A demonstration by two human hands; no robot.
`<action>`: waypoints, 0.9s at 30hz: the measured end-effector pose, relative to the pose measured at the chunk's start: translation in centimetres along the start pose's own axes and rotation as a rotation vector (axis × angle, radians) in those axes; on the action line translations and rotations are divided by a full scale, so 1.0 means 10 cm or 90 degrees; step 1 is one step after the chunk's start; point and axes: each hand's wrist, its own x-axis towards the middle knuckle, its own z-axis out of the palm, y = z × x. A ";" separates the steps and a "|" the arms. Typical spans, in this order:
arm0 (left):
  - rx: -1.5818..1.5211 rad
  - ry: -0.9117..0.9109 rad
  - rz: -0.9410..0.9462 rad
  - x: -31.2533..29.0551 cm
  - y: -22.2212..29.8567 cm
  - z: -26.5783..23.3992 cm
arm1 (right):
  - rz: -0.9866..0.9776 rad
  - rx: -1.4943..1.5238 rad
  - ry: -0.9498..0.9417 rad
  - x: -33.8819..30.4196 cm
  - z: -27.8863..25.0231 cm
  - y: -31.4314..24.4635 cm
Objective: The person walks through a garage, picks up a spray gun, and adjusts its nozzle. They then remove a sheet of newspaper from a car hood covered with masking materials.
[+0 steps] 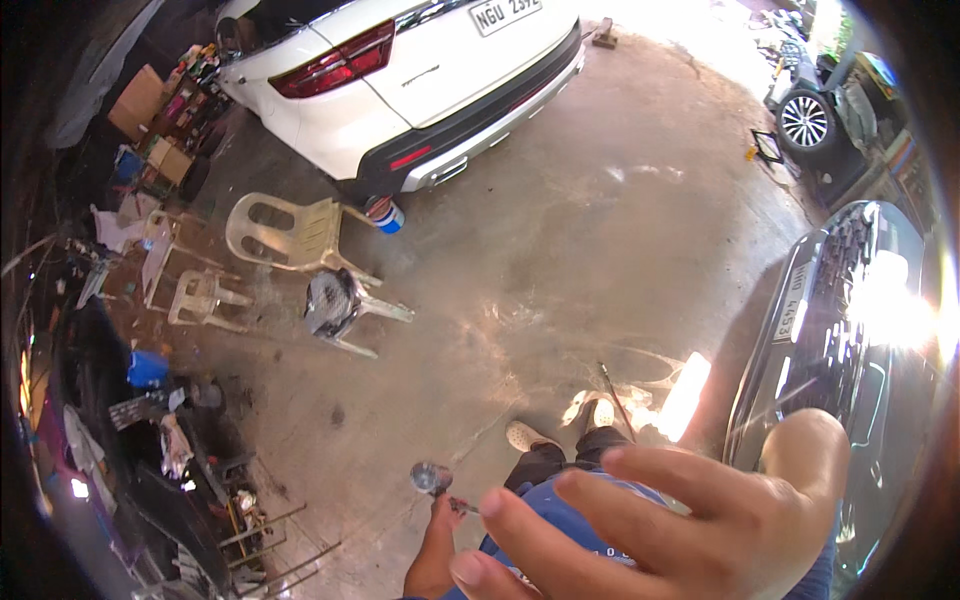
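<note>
My right hand is raised close to the camera, large in the lower right. Its fingers are spread apart with nothing between them, and it hides part of my blue shirt. Lower down and to the left, my left hand is closed around a tool with a round, silvery, cup-like top. The tool's lower part is mostly hidden by the hand, so its exact kind is unclear. It is held off to the left of my legs, above the concrete floor.
A white car stands ahead, a dark car close on my right. Plastic chairs, a stool with a dark-covered top and a paint can stand left. Metal rods lie lower left; a thin hose-like piece lies by my shoes.
</note>
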 end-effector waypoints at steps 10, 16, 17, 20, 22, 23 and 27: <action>0.240 -0.253 0.105 0.55 0.13 1.35 | 0.327 0.608 -0.826 -1.81 1.38 0.80; 0.155 -0.016 0.016 1.16 -0.42 2.50 | 0.734 0.259 -1.041 -6.21 2.36 -0.55; 0.152 -0.006 0.009 1.29 -0.59 2.57 | 0.759 0.253 -0.995 -6.58 2.48 -0.60; 0.150 0.024 -0.019 1.58 -1.08 2.91 | 0.801 0.248 -0.921 -7.42 2.90 -0.54; 0.162 0.045 -0.050 1.75 -1.40 3.07 | 0.795 0.239 -0.966 -7.85 3.37 -0.37; 0.159 0.035 -0.054 1.86 -1.59 3.01 | 0.785 0.220 -0.995 -8.07 3.64 -0.26; 0.121 -0.003 -0.059 2.24 -2.26 2.83 | 0.948 0.133 -0.922 -9.18 4.77 0.14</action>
